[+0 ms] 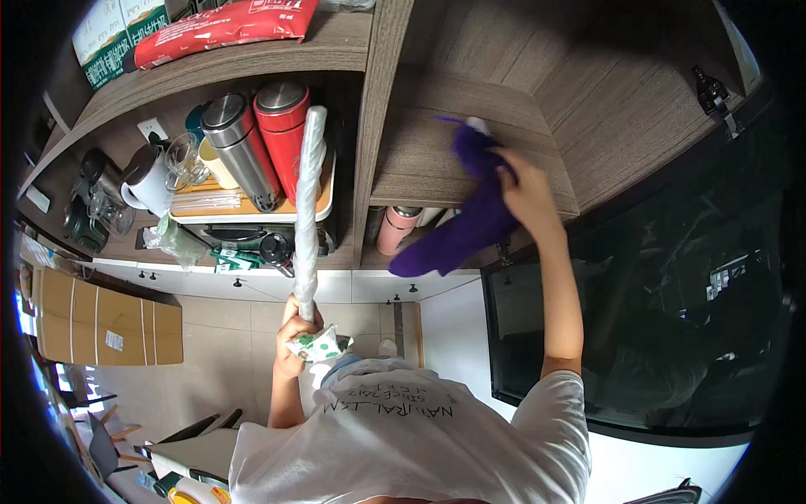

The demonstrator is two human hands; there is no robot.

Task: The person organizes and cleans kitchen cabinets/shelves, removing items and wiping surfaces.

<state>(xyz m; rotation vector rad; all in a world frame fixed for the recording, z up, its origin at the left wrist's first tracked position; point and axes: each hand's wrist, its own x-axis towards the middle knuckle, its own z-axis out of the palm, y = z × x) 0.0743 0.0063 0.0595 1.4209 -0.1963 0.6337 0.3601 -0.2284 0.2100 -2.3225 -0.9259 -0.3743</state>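
Note:
My left hand [297, 337] grips the lower end of a long, thin roll in clear plastic wrap [310, 208], held upright before the shelves. A small crumpled white packet with green spots [320, 344] is at the same hand. At the right, my right hand [524, 192] grasps a purple cloth [482, 217]. The cloth's upper part is bunched over the wooden shelf board [422, 164], and its long end hangs below the board's front edge. A small white thing [478, 125] shows at the cloth's top; what it is I cannot tell.
Left of the divider [378, 126], a tray [252, 217] holds red and steel vacuum flasks [282, 138]. A red pouch [220, 33] lies on the shelf above. A pink tumbler [398, 228] stands below the right board. A dark glass door [630, 302] hangs open at right. A strapped carton [113, 321] stands left.

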